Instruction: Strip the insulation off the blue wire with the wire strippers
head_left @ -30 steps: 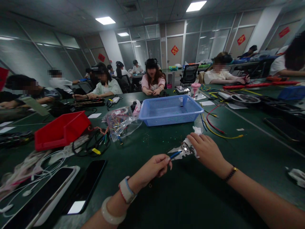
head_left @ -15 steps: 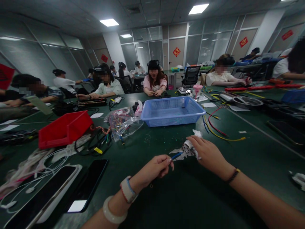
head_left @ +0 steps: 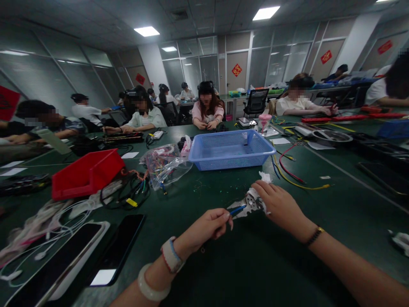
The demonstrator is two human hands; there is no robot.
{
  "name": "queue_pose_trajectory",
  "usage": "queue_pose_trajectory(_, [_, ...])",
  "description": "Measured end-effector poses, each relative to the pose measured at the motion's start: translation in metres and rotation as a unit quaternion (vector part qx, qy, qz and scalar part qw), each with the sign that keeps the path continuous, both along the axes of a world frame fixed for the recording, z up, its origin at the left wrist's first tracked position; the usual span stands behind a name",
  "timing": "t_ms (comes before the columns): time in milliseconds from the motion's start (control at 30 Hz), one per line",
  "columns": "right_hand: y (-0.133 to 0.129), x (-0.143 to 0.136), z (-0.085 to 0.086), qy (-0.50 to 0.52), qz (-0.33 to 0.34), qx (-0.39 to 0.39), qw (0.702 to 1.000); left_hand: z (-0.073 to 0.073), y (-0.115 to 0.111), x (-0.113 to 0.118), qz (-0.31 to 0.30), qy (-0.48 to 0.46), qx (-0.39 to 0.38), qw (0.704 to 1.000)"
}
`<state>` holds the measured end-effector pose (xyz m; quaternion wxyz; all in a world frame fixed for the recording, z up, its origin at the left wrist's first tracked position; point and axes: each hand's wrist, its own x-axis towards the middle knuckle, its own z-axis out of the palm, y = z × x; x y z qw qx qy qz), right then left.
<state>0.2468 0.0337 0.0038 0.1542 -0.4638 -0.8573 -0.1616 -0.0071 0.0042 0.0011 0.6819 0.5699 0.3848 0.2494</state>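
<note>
Between thumb and fingers, my left hand (head_left: 214, 222) pinches a blue wire (head_left: 238, 209). The wire's far end lies between the jaws of a wire stripper (head_left: 251, 203), a flat silvery tool with round holes near its pivot. My right hand (head_left: 278, 204) is closed round the stripper's handles, which are wrapped in something white, perhaps tissue or tape. The jaws point left toward my left hand, and they look parted around the wire. My right palm and the lower handle are mostly hidden.
Ahead stands a blue plastic basket (head_left: 231, 160). To the left are a clear bag of wires (head_left: 164, 164), a red bin (head_left: 87, 175), a phone (head_left: 119, 245) and tangled white earphones (head_left: 60, 226). Red and yellow cables (head_left: 297, 181) lie right. Several people sit around the table.
The wire stripper has turned slightly, so its pivot and jaws show more openly. My right hand has shifted a little; my left hand keeps its place on the blue wire.
</note>
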Motion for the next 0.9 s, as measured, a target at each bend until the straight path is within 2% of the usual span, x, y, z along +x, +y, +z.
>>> queue_pose_trajectory(433, [-0.005, 0.001, 0.005, -0.043, -0.010, 0.066, 0.997, 0.002, -0.001, 0.000, 0.006, -0.002, -0.012, 1.000])
queue_pose_trajectory(600, [-0.006, 0.002, 0.002, -0.023, -0.002, 0.112, 0.994, 0.002, -0.001, 0.000, 0.004, 0.000, -0.018, 1.000])
queue_pose_trajectory(800, [0.005, 0.004, -0.001, 0.007, 0.079, 0.055, 0.995, 0.001, 0.000, 0.001, -0.001, 0.002, -0.012, 1.000])
queue_pose_trajectory(900, [0.008, 0.006, -0.004, 0.023, 0.097, 0.024, 0.995, 0.000, -0.001, 0.001, -0.002, 0.000, -0.015, 1.000])
